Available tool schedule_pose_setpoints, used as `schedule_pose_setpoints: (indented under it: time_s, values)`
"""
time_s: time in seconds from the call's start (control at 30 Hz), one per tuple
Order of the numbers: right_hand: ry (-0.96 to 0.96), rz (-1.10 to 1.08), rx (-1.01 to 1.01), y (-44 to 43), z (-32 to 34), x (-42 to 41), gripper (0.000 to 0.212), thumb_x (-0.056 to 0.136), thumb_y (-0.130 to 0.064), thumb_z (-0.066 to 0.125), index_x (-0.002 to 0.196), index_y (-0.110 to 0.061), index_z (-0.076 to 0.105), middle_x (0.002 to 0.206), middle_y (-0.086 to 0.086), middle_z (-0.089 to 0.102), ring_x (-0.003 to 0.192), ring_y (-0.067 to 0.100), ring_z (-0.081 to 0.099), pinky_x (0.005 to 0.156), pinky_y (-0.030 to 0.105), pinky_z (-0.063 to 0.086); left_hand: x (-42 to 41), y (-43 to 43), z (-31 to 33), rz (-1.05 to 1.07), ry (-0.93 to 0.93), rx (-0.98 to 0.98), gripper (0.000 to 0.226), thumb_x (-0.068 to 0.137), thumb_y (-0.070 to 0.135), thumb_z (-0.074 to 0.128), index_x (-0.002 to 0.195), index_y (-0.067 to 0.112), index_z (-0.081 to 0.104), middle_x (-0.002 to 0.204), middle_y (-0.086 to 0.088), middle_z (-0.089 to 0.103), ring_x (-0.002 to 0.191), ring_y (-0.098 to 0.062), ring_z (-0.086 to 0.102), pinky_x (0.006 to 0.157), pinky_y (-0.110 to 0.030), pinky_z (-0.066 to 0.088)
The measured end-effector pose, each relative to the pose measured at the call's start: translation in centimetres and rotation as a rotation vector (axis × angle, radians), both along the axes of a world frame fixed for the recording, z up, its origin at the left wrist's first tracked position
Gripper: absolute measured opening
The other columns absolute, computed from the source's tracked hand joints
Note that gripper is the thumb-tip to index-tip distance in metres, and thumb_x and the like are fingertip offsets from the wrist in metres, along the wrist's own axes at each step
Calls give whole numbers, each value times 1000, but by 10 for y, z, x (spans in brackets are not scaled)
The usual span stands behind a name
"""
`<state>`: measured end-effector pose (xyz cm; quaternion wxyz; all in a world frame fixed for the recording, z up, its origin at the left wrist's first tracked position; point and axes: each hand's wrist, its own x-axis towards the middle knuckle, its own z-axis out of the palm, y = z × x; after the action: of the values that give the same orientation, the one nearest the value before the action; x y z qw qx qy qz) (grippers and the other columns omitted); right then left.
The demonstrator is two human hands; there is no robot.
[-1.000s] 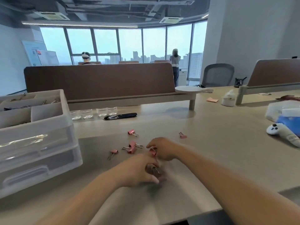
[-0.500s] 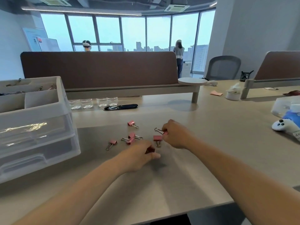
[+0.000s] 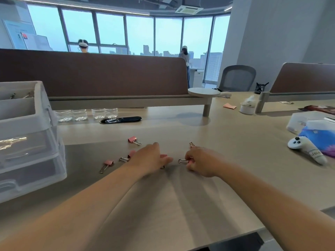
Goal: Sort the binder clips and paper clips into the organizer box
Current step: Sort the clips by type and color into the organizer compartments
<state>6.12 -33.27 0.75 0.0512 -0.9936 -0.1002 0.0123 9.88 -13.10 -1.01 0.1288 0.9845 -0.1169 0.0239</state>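
Pink binder clips lie scattered on the beige desk. One clip (image 3: 134, 140) sits farthest back, another (image 3: 107, 164) lies to the left, and a third (image 3: 126, 157) is half hidden behind my left hand (image 3: 150, 159). My left hand reaches over a pink clip (image 3: 164, 156), fingers curled down on it. My right hand (image 3: 201, 163) pinches a binder clip (image 3: 184, 161) whose wire handles stick out to the left. A further clip (image 3: 192, 144) peeks out behind that hand. The translucent organizer box (image 3: 41, 113) stands at the left, open compartments on top. No paper clips are discernible.
Small clear cups (image 3: 87, 114) and a black case (image 3: 121, 120) lie along the brown divider (image 3: 108, 75). A white game controller (image 3: 306, 148) and blue packet (image 3: 320, 134) sit at the right. A round shelf post (image 3: 206, 109) stands behind. Two people are by the windows.
My left hand moved forward and right over a clip near the middle. My right hand shifted right, still holding a clip. The camera view tilted down and closer.
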Motion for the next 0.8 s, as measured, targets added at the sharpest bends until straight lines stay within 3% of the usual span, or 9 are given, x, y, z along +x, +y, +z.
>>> schedule_pose_setpoints:
  time_s: [0.1,0.17,0.3,0.47,0.6,0.8]
  values:
    - [26,6,-43,-1,-3,4,23,91,-22,50,108,-18,66,132,13,53,108,31,59,80,29,46,4,-8,-2,-53,-19,65,55,84,69,51,103,18,43,111,-8,58,104,-28,57,71,-36,38]
    - [42,-5,-65,-2,-3,7,22,92,-18,47,106,-16,64,135,14,51,106,32,59,77,29,47,8,-13,-4,-91,-43,82,52,87,62,53,107,15,44,111,-11,59,102,-30,57,70,-36,40]
    - [50,-6,-114,-6,0,10,14,92,-13,48,96,-12,61,110,12,58,82,28,51,49,25,27,15,-22,-8,-151,-70,90,32,95,42,50,105,13,44,112,-15,59,101,-33,57,71,-35,39]
    - [-69,-63,-4,-20,-1,25,14,93,-22,52,81,-16,50,92,10,60,77,25,49,65,30,37,24,-33,-6,-224,-24,-29,21,97,33,44,100,12,45,107,-12,57,91,-28,53,69,-35,38]
    - [-160,-186,36,-24,1,47,20,92,-33,55,80,-17,53,84,5,55,78,27,55,63,32,39,33,-38,-8,-301,-8,-101,28,98,27,43,117,12,55,116,-9,55,101,-26,55,84,-36,44]
    - [-180,-249,14,-15,5,70,31,94,-18,52,65,-13,42,67,2,43,68,28,49,61,29,35,43,-36,-11,-314,23,-111,31,98,24,40,120,12,58,117,-10,56,102,-26,56,83,-33,44]
